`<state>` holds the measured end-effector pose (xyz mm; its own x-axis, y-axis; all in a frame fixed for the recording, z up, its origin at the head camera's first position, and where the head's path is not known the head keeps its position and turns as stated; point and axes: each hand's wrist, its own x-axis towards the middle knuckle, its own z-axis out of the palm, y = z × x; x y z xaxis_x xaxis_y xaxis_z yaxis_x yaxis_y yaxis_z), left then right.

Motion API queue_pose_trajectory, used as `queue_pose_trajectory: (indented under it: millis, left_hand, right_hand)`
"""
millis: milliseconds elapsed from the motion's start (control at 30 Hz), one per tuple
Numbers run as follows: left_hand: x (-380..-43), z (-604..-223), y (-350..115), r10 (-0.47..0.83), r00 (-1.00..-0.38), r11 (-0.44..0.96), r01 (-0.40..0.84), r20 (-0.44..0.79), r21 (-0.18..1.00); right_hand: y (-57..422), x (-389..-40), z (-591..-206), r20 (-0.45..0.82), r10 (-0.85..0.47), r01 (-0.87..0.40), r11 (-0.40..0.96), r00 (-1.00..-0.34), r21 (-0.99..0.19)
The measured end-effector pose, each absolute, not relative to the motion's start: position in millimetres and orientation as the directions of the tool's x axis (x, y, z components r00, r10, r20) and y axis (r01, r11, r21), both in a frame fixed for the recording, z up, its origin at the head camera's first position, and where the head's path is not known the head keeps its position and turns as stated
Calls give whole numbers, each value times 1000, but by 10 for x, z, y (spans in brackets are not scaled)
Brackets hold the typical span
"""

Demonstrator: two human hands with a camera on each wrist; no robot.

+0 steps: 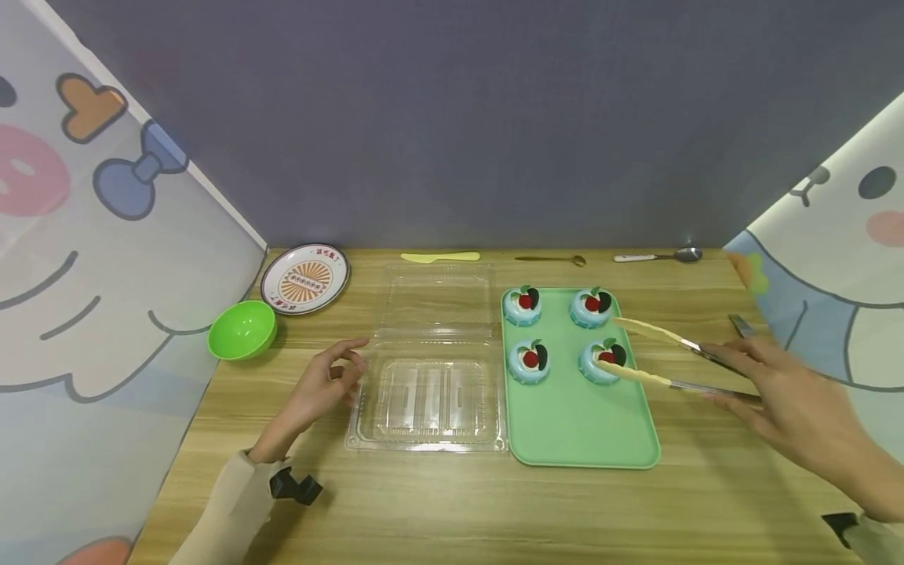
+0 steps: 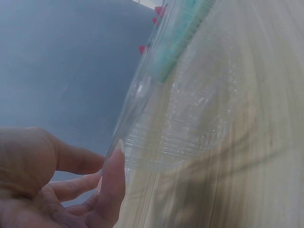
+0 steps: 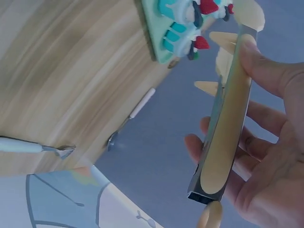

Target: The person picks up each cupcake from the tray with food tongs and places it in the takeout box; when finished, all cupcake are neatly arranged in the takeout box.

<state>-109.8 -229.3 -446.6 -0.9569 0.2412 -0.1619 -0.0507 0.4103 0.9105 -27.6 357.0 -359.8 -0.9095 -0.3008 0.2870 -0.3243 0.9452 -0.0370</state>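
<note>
My left hand (image 1: 328,384) is at the left rim of an opened clear plastic container (image 1: 431,435); in the left wrist view its thumb and fingers (image 2: 111,185) pinch that rim. My right hand (image 1: 791,400) grips food tongs (image 1: 688,384) with yellow tips and metal arms. The tong arms stand apart. One tip overlaps the near right blue cupcake (image 1: 592,373), and the other points just below the far right cupcake (image 1: 586,316). Two more cupcakes, one near left (image 1: 519,373) and one far left (image 1: 519,316), sit on the green tray (image 1: 582,431).
A patterned plate (image 1: 332,290) and a green bowl (image 1: 243,329) stand at the left. Along the back lie a yellow knife (image 1: 441,256), a small spoon (image 1: 551,259) and a white-handled spoon (image 1: 636,257). Another utensil (image 1: 740,326) lies at the right, partly behind my hand. Walls enclose the table.
</note>
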Motion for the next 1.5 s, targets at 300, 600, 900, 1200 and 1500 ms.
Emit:
queue_pose_trajectory:
  millis: [300, 600, 900, 1200, 1500]
  left_hand:
    - [-1084, -4445, -2286, 239, -959, 400, -46, -153, 915]
    - [-1117, -4453, -2283, 236, -958, 421, -53, -166, 906]
    - [-1131, -4435, -2271, 239, -958, 427, -43, -159, 903]
    - [-1146, -4441, -2272, 232, -956, 432, -64, -179, 899]
    - [-1133, -4450, -2281, 229, -956, 441, -65, -183, 895]
  right_hand:
    - [3698, -240, -3691, 204, -297, -305, 952, -933, -12]
    - [3689, -214, -3810, 125, -289, -293, 956, -949, -22]
    - [3634, -246, -3862, 106, -251, -257, 965, -962, -47]
    - [3613, -271, -3914, 135, -265, -272, 961, -955, -40]
    - [3578, -288, -3926, 186, -277, -289, 957, -943, -38]
